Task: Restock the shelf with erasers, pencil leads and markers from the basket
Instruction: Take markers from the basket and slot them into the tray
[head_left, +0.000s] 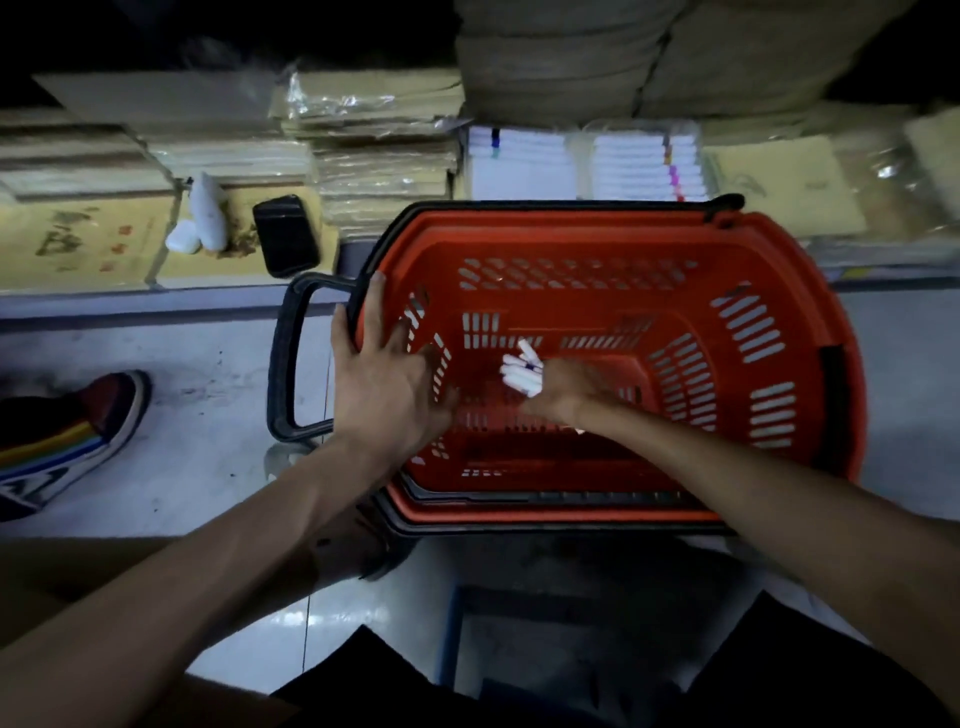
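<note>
A red plastic basket (810, 364) with slotted walls stands on the floor in front of me. My right hand (571, 389) is down inside it, closed around a bunch of small white markers (522, 371) that stick out past my fingers. My left hand (382, 379) rests with spread fingers on the basket's left rim, beside its black handle (283, 358). A small white item (579, 430) peeks out on the basket floor under my right wrist. The low shelf (156, 283) behind the basket holds stacked stationery.
On the shelf lie wrapped brown paper stacks (374, 156), white packs with coloured tabs (582, 161), a black phone (285, 236) and white items (205, 213). A person's striped shoe (62, 441) stands on the floor at left. Large cartons (649, 52) sit above.
</note>
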